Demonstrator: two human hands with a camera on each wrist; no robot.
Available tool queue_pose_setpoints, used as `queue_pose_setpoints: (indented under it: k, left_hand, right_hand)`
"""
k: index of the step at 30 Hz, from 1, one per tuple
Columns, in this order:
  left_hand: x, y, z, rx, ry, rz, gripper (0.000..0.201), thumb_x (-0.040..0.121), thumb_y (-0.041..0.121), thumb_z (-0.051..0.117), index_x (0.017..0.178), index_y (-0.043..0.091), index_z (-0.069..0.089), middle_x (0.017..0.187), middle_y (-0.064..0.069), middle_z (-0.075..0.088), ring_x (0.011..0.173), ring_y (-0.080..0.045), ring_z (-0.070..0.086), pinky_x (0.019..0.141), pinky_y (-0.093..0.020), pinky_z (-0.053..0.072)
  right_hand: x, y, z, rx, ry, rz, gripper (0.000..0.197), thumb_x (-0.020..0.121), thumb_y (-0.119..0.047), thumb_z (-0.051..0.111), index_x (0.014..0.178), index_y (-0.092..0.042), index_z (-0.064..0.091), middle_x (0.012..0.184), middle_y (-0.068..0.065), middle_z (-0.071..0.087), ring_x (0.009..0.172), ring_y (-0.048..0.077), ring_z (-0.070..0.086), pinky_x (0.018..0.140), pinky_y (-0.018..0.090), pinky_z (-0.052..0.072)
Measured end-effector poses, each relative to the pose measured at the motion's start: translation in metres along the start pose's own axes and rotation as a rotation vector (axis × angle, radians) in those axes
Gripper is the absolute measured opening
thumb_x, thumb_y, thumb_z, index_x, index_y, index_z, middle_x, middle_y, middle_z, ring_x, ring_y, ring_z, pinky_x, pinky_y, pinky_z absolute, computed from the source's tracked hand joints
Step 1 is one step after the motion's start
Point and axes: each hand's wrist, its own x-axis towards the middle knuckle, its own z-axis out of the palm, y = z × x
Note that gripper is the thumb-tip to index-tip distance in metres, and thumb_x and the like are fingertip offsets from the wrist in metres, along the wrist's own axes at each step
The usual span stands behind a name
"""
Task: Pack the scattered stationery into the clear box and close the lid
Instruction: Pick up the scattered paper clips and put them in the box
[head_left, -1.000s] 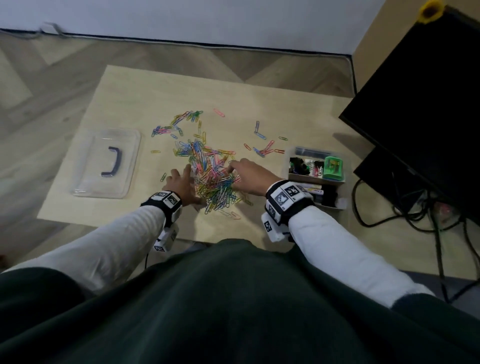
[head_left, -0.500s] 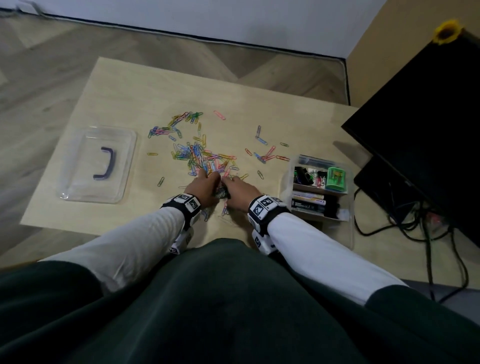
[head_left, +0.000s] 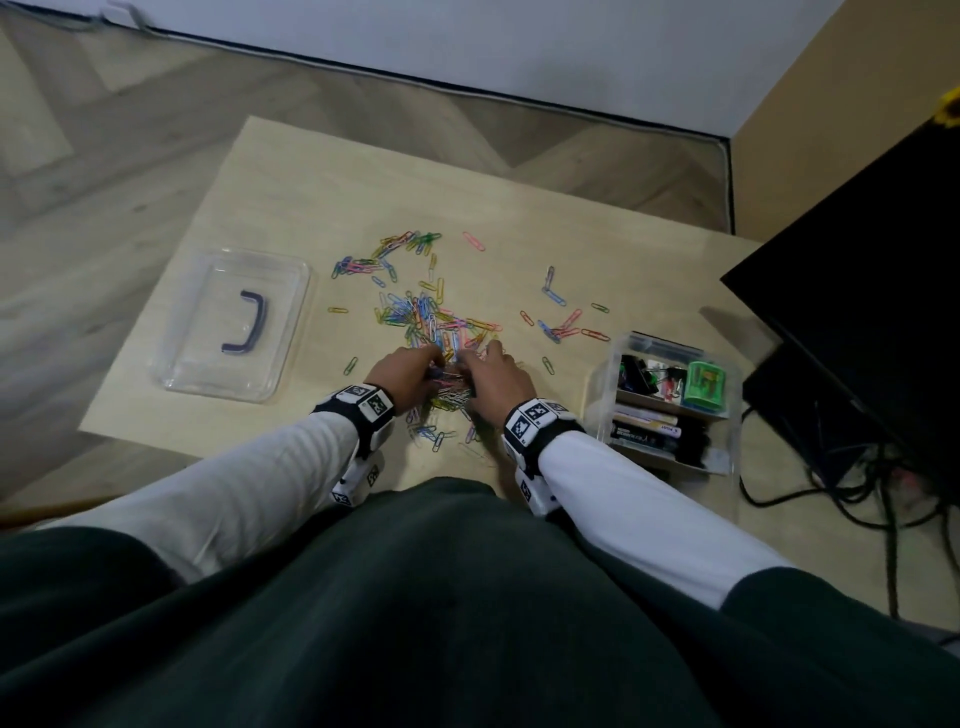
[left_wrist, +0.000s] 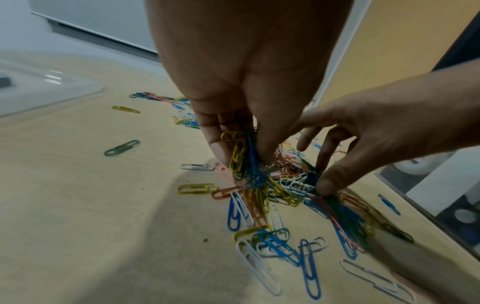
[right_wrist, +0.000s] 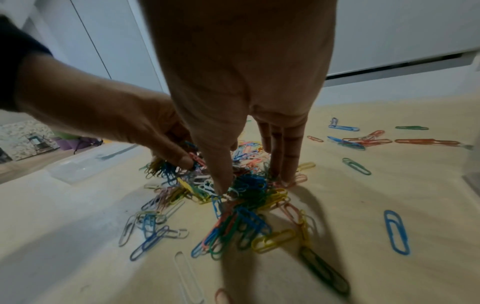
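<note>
I'm over a pale wooden table (head_left: 291, 171) on a herringbone floor, white wall beyond, a black monitor (head_left: 857, 270) at my right. On the left lies the clear lid (head_left: 231, 325) with its purple handle, still off; on the right stands the clear box (head_left: 670, 402), already holding binder clips, a green sharpener and some flat packs whose print is too small for me to read. Between them sprawl the coloured paper clips (head_left: 431, 317). Both hands are down in the near heap: my left hand (head_left: 402, 375) pinches a bunch of clips between thumb and fingers, my right hand (head_left: 498, 382) curls over the pile with fingertips pressed in, raking clips rather than clearly gripping. I judge we're mid-gather; next calls for a firm lift and a carry right to the box without shedding clips.
</note>
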Motion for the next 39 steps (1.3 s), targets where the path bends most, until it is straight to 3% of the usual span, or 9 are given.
queue_pose_setpoints:
  k: [3, 9, 13, 18, 22, 25, 32, 36, 39]
  left_hand:
    - [-0.001, -0.001, -0.003, 0.007, 0.028, 0.014, 0.021, 0.088, 0.025, 0.064, 0.108, 0.021, 0.058, 0.103, -0.008, 0.070, 0.089, -0.030, 0.063, 0.071, -0.033, 0.047]
    - [-0.006, -0.002, -0.010, -0.002, 0.101, 0.059, 0.015, 0.089, 0.031, 0.063, 0.103, 0.023, 0.061, 0.097, -0.005, 0.072, 0.085, -0.027, 0.065, 0.072, -0.033, 0.051]
    - [-0.009, 0.001, -0.013, -0.045, 0.141, 0.076, 0.019, 0.091, 0.038, 0.062, 0.099, 0.021, 0.062, 0.088, -0.004, 0.072, 0.078, -0.026, 0.065, 0.069, -0.036, 0.052]
    - [-0.012, 0.003, -0.016, -0.136, 0.140, 0.062, 0.020, 0.090, 0.038, 0.064, 0.097, 0.020, 0.062, 0.084, -0.005, 0.070, 0.073, -0.023, 0.063, 0.066, -0.035, 0.053]
    - [-0.014, 0.003, -0.019, -0.153, 0.148, 0.066, 0.020, 0.088, 0.030, 0.068, 0.102, 0.016, 0.063, 0.086, -0.005, 0.069, 0.074, -0.021, 0.060, 0.065, -0.030, 0.048]
    - [-0.017, 0.002, -0.021, -0.142, 0.151, 0.072, 0.021, 0.088, 0.026, 0.070, 0.104, 0.016, 0.063, 0.087, -0.005, 0.068, 0.077, -0.022, 0.061, 0.066, -0.028, 0.046]
    - [-0.021, 0.006, -0.028, -0.151, 0.175, 0.064, 0.007, 0.093, 0.019, 0.062, 0.098, 0.014, 0.064, 0.087, -0.008, 0.069, 0.074, -0.023, 0.060, 0.066, -0.032, 0.049]
    - [-0.023, 0.009, -0.031, -0.158, 0.192, 0.065, 0.004, 0.093, 0.019, 0.060, 0.094, 0.015, 0.063, 0.088, -0.007, 0.069, 0.074, -0.024, 0.060, 0.065, -0.031, 0.047]
    - [-0.024, 0.012, -0.032, -0.198, 0.204, 0.060, 0.004, 0.094, 0.019, 0.060, 0.093, 0.016, 0.062, 0.088, -0.007, 0.070, 0.074, -0.024, 0.060, 0.064, -0.031, 0.047]
  right_hand:
    - [-0.002, -0.002, 0.004, -0.088, 0.005, -0.013, 0.053, 0.087, -0.007, 0.064, 0.136, -0.020, 0.047, 0.135, 0.018, 0.040, 0.118, 0.039, 0.047, 0.081, 0.045, 0.050]
    - [-0.004, 0.004, 0.005, -0.151, 0.065, -0.036, 0.026, 0.095, -0.002, 0.046, 0.117, -0.009, 0.057, 0.118, 0.016, 0.055, 0.106, 0.037, 0.056, 0.075, 0.041, 0.046]
    - [-0.004, 0.011, 0.001, -0.120, 0.094, -0.019, 0.022, 0.096, -0.004, 0.047, 0.111, -0.009, 0.062, 0.111, 0.014, 0.058, 0.100, 0.035, 0.061, 0.074, 0.039, 0.047]
    - [-0.004, 0.020, -0.002, -0.043, 0.116, 0.036, 0.008, 0.093, -0.008, 0.061, 0.099, -0.009, 0.066, 0.109, 0.011, 0.055, 0.098, 0.032, 0.057, 0.077, 0.040, 0.052]
    - [-0.004, 0.027, -0.012, 0.008, 0.093, 0.060, 0.011, 0.096, -0.014, 0.061, 0.101, -0.009, 0.069, 0.106, 0.011, 0.063, 0.096, 0.032, 0.063, 0.076, 0.035, 0.049]
    - [-0.005, 0.030, -0.017, 0.094, 0.082, 0.121, 0.015, 0.093, -0.009, 0.058, 0.102, -0.010, 0.071, 0.103, 0.010, 0.070, 0.096, 0.033, 0.065, 0.073, 0.033, 0.047]
    - [-0.008, 0.036, -0.027, 0.292, 0.077, 0.165, 0.011, 0.092, -0.015, 0.066, 0.097, -0.011, 0.075, 0.097, 0.010, 0.073, 0.088, 0.031, 0.066, 0.070, 0.032, 0.048]
    - [-0.009, 0.042, -0.030, 0.475, 0.063, 0.188, 0.013, 0.087, -0.012, 0.073, 0.098, -0.006, 0.076, 0.095, 0.014, 0.074, 0.087, 0.031, 0.070, 0.083, 0.042, 0.058]
    - [-0.015, 0.047, -0.034, 0.602, 0.062, 0.182, 0.012, 0.086, -0.007, 0.072, 0.095, 0.002, 0.075, 0.088, 0.019, 0.074, 0.081, 0.034, 0.072, 0.081, 0.049, 0.058]
